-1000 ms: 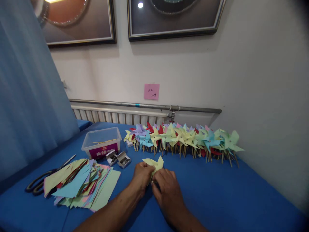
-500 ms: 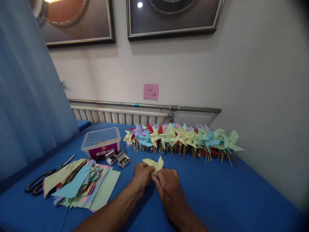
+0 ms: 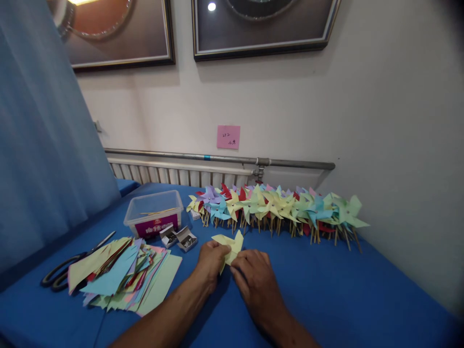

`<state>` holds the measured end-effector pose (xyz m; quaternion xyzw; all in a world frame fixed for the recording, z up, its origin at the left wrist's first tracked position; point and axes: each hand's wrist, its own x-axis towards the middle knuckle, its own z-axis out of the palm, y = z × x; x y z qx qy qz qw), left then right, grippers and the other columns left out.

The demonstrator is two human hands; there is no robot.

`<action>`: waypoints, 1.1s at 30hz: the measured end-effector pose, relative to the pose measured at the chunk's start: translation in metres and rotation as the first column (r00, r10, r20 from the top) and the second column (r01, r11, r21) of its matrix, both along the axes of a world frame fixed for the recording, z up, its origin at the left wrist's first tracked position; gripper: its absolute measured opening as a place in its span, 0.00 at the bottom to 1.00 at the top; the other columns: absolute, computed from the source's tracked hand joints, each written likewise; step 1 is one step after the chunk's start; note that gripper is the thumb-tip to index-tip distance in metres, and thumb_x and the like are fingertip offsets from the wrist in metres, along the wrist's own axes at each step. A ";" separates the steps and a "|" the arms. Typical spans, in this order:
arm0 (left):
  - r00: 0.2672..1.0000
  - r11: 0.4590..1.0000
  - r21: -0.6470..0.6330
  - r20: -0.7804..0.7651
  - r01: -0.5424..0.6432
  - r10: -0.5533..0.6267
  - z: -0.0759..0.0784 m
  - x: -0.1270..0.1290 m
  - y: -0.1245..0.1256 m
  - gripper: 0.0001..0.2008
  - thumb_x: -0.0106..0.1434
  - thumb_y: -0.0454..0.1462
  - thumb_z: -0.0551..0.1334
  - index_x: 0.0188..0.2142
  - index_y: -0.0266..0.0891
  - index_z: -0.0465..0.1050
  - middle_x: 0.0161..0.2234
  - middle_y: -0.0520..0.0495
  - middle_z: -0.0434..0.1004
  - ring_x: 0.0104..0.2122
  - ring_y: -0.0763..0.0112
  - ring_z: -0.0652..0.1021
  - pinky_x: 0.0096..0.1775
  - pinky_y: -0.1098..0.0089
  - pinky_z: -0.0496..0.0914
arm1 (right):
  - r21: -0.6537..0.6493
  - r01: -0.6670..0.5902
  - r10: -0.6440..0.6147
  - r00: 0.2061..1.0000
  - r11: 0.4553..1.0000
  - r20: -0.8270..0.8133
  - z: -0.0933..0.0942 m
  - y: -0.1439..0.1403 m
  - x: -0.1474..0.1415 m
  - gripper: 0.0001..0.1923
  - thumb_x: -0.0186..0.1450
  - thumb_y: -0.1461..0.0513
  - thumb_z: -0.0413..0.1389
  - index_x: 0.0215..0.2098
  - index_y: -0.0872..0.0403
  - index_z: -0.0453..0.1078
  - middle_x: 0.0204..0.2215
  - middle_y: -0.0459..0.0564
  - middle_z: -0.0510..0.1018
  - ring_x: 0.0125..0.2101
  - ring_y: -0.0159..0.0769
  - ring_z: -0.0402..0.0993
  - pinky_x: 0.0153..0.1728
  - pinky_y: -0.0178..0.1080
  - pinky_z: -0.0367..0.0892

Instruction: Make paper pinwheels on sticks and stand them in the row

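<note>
A pale yellow paper pinwheel [image 3: 234, 244] is held up over the blue table, in front of me. My left hand [image 3: 213, 261] pinches it near the centre, thumb on the front face. At its right edge are the curled fingers of my right hand [image 3: 253, 273], closed on the paper's lower right side; the fingertips are partly hidden. Just behind and left of my left hand stand two small open boxes of metal pins [image 3: 187, 240]. Beyond the hands lies a long row of finished-looking paper pinwheels on sticks [image 3: 271, 205].
A stack of coloured paper sheets [image 3: 159, 285] lies at left, beside black-handled scissors [image 3: 60, 275]. Behind it stands a clear plastic tub [image 3: 154, 205] with a few thin sticks. A blue curtain [image 3: 47, 121] hangs at left; a radiator and pipe [image 3: 297, 164] run along the wall.
The paper between my hands has been drawn slightly up and its blades show more openly. My right hand has shifted a little away from its centre, toward the right edge.
</note>
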<state>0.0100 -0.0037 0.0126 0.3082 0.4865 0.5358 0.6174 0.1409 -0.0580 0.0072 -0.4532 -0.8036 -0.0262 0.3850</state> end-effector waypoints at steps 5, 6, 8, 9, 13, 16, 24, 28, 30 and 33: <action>0.999 0.999 0.024 -0.021 0.027 -0.027 0.000 0.003 -0.003 0.08 0.43 0.34 0.69 0.20 0.40 0.69 0.18 0.55 0.70 0.20 0.74 0.68 0.26 0.72 0.62 | 0.001 0.053 -0.053 0.998 0.999 -0.039 0.001 0.000 0.000 0.09 0.73 0.64 0.50 0.35 0.50 0.69 0.34 0.48 0.77 0.38 0.41 0.70 0.43 0.45 0.58; 0.999 0.999 0.026 -0.018 0.033 -0.033 -0.001 0.003 -0.003 0.08 0.43 0.34 0.69 0.21 0.39 0.70 0.18 0.54 0.71 0.20 0.74 0.68 0.26 0.72 0.62 | -0.001 0.072 -0.072 0.996 0.997 -0.055 0.001 0.000 0.000 0.09 0.73 0.63 0.50 0.35 0.50 0.69 0.34 0.48 0.76 0.38 0.41 0.70 0.43 0.44 0.57; 0.999 0.998 0.033 -0.003 0.051 -0.050 -0.001 0.004 -0.003 0.08 0.42 0.34 0.69 0.21 0.38 0.71 0.19 0.53 0.72 0.20 0.74 0.69 0.26 0.72 0.62 | -0.015 0.112 -0.113 0.989 0.994 -0.092 -0.001 0.001 0.001 0.09 0.72 0.62 0.51 0.34 0.49 0.69 0.33 0.48 0.76 0.37 0.41 0.69 0.41 0.44 0.56; 0.998 0.997 0.040 0.008 0.059 -0.060 -0.002 0.004 -0.003 0.08 0.41 0.35 0.69 0.22 0.37 0.72 0.20 0.52 0.74 0.21 0.73 0.70 0.26 0.72 0.62 | -0.033 0.132 -0.135 0.985 0.991 -0.105 -0.001 0.002 0.001 0.09 0.72 0.62 0.52 0.33 0.49 0.69 0.33 0.48 0.76 0.36 0.41 0.69 0.41 0.44 0.56; 0.997 0.997 0.053 0.030 0.064 -0.066 -0.003 0.004 -0.004 0.09 0.40 0.36 0.70 0.24 0.36 0.74 0.22 0.50 0.77 0.23 0.71 0.73 0.28 0.71 0.65 | -0.181 0.207 -0.233 0.963 0.961 -0.137 -0.003 0.005 0.002 0.10 0.70 0.61 0.54 0.29 0.50 0.70 0.31 0.46 0.76 0.37 0.42 0.71 0.41 0.43 0.56; 0.999 0.998 0.047 0.012 0.049 -0.049 -0.002 0.004 -0.005 0.08 0.40 0.35 0.69 0.22 0.37 0.73 0.20 0.51 0.75 0.22 0.71 0.72 0.28 0.71 0.65 | -0.295 0.240 -0.299 0.939 0.925 -0.173 -0.002 0.008 0.002 0.11 0.69 0.60 0.55 0.27 0.50 0.70 0.29 0.47 0.77 0.37 0.43 0.73 0.41 0.43 0.57; 0.997 0.998 0.038 -0.051 0.055 -0.053 -0.001 0.006 -0.005 0.07 0.41 0.35 0.69 0.20 0.38 0.71 0.17 0.54 0.71 0.18 0.74 0.69 0.24 0.72 0.62 | -0.336 0.269 -0.340 0.925 0.903 -0.172 -0.002 0.011 0.004 0.12 0.68 0.58 0.56 0.26 0.50 0.70 0.29 0.47 0.78 0.36 0.43 0.74 0.41 0.43 0.57; 0.995 0.998 0.058 -0.095 0.034 -0.029 -0.002 0.006 -0.004 0.08 0.41 0.35 0.69 0.19 0.37 0.70 0.16 0.55 0.68 0.18 0.77 0.66 0.23 0.73 0.59 | -0.304 0.279 -0.329 0.936 0.911 -0.127 -0.003 0.013 0.004 0.12 0.69 0.58 0.55 0.27 0.50 0.70 0.30 0.47 0.78 0.37 0.43 0.74 0.40 0.42 0.56; 0.994 0.997 0.069 -0.109 0.040 -0.032 -0.003 0.007 -0.004 0.08 0.41 0.34 0.69 0.19 0.36 0.70 0.16 0.55 0.68 0.18 0.77 0.65 0.23 0.73 0.58 | -0.301 0.278 -0.323 0.939 0.912 -0.113 -0.004 0.013 0.004 0.12 0.69 0.59 0.55 0.27 0.50 0.70 0.29 0.47 0.78 0.37 0.42 0.74 0.40 0.42 0.55; 0.992 0.996 0.070 -0.120 0.055 -0.046 -0.006 0.007 -0.003 0.08 0.42 0.34 0.68 0.20 0.37 0.70 0.16 0.55 0.68 0.17 0.78 0.65 0.23 0.73 0.58 | -0.294 0.272 -0.315 0.942 0.916 -0.111 -0.004 0.013 0.004 0.12 0.69 0.58 0.55 0.27 0.50 0.70 0.29 0.47 0.78 0.36 0.42 0.73 0.40 0.43 0.55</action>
